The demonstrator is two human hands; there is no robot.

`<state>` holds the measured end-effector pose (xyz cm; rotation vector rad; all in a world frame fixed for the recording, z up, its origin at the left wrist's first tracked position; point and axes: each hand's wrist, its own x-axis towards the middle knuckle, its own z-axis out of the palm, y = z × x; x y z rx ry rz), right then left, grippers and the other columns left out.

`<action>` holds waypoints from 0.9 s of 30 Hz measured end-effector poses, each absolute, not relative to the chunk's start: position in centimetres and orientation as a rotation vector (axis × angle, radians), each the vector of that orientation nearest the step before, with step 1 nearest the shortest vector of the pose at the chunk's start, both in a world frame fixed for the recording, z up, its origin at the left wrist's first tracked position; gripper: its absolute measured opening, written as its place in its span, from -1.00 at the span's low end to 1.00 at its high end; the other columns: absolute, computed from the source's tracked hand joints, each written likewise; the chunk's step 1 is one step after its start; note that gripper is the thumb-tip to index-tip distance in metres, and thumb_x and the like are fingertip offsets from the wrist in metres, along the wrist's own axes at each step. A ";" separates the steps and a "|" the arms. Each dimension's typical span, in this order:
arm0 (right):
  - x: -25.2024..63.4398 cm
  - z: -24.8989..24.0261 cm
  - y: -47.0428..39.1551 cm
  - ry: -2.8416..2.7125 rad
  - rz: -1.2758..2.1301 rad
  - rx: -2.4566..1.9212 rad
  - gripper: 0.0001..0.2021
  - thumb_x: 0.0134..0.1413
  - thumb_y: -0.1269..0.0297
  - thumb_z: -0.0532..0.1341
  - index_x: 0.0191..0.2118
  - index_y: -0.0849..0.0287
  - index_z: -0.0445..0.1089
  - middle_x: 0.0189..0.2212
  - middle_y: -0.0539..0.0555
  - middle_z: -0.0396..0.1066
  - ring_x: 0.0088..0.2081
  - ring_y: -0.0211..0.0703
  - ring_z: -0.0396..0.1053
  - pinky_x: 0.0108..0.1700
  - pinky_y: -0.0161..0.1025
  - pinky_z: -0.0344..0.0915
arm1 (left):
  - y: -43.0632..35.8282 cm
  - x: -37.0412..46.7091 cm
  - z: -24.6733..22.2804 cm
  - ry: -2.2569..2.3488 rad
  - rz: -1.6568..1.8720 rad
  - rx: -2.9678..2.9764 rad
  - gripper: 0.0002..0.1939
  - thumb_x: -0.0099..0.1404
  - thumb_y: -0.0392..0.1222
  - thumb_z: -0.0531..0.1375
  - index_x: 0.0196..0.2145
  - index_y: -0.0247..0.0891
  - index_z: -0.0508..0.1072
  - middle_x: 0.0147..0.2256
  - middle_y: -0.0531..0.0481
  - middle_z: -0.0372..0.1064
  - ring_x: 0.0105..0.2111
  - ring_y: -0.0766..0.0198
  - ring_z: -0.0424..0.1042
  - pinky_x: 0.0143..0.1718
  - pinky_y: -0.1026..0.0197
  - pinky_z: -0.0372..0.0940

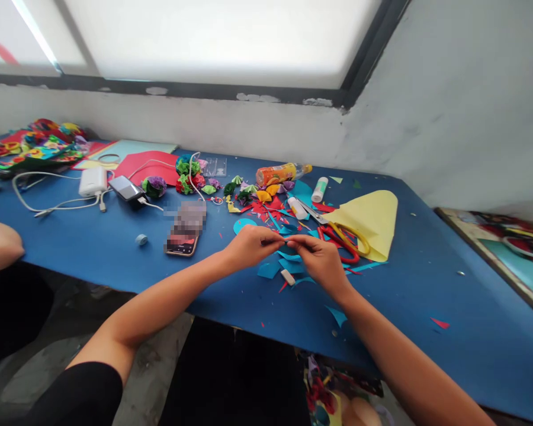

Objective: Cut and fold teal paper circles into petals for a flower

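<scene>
My left hand (254,245) and my right hand (322,263) meet fingertip to fingertip above the blue table. Both are closed in a pinch, and whatever lies between the fingertips is too small to make out. Blue paper scraps (269,270) and red paper scraps (266,210) are scattered under and behind them. A white eraser (288,277) lies just below my fingers. Beside my right hand are scissors with yellow handles (353,235) and a red scissor handle (347,255), partly over a sheet of yellow paper (373,216). Two glue sticks (297,208) lie behind my hands.
An orange-labelled bottle (278,174) lies near the wall, with several folded paper pieces (249,190) in front. To the left are a phone (186,228), a tape roll (141,239), a white power bank (93,181) and cables. Another person's arm (0,244) rests at the left edge.
</scene>
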<state>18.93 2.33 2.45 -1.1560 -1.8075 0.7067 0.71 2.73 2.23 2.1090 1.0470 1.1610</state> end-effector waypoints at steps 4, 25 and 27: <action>18.9 2.1 2.9 -1.811 0.784 -1.108 -0.73 0.00 0.16 0.18 -0.25 0.15 0.54 -0.39 0.05 0.55 -0.37 -0.08 0.50 -0.30 -0.16 0.45 | 3.1 0.7 2.2 1.148 1.138 2.099 -0.83 0.22 -0.22 0.17 -0.33 -0.26 0.56 -0.42 -0.02 0.53 -0.47 0.35 0.45 -0.44 0.38 0.29; 11.9 12.4 -6.4 -1.479 1.297 -0.609 -0.90 0.04 0.16 0.21 -0.41 0.02 0.32 -0.46 -0.02 0.40 -0.46 -0.23 0.37 -0.40 -0.27 0.38 | 4.8 -0.3 0.9 1.324 0.815 2.302 -0.81 0.28 -0.26 0.09 -0.29 -0.29 0.51 -0.25 -0.06 0.48 -0.23 0.19 0.44 -0.23 0.26 0.30; 11.9 13.7 -10.3 -1.632 1.393 -0.455 -0.83 0.11 0.07 0.15 -0.43 -0.02 0.30 -0.59 -0.06 0.35 -0.59 -0.27 0.32 -0.54 -0.32 0.31 | 5.0 -0.4 0.7 1.334 0.835 2.296 -0.80 0.29 -0.27 0.07 -0.27 -0.29 0.50 -0.25 -0.06 0.47 -0.22 0.19 0.43 -0.20 0.25 0.30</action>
